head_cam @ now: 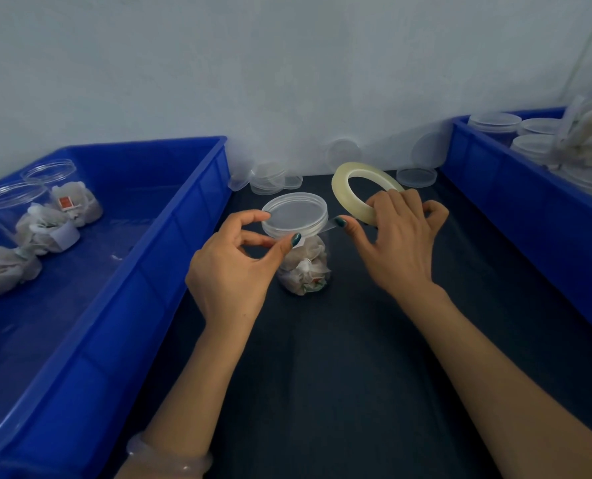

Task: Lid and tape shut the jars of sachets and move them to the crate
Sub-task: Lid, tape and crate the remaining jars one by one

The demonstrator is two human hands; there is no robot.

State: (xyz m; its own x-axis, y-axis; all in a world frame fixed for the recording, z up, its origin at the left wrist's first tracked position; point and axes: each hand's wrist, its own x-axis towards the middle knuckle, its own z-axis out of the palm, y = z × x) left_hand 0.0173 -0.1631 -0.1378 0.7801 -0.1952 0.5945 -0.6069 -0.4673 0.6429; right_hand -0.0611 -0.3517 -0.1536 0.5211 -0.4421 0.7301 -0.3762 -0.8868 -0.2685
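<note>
A person is working at a dark counter point(339, 357), taping shut a clear jar point(305, 267) of sachets. The jar is standing upright about midway between the counter's left and right edges, nearer the back edge, with its clear lid point(294, 216) already on.

The left hand point(229, 271) is curling round the lid's rim, its thumb pressing the loose end of the tape against the near side. The right hand point(394, 243) is gripping the roll of tape point(340, 193) just right of the jar. Its fingers are curled over the ring, and its thumb is lying on the short strip point(331, 224) that is stretching from roll to lid.

The strip probably wants to be taut and level, lying half on the lid and half on the jar. The left thumb should be pinning the end firmly while the roll is travelling round. The jar looks light, so a hard pull could be turning or tipping it; pressing down gently on the lid would help.

A blue crate point(170, 243) at the left edge is holding open jars point(39, 216). Another blue crate point(495, 188) at the right edge is holding lidded ones and seems to be the destination. Spare lids point(274, 181) are lying along the back edge.
</note>
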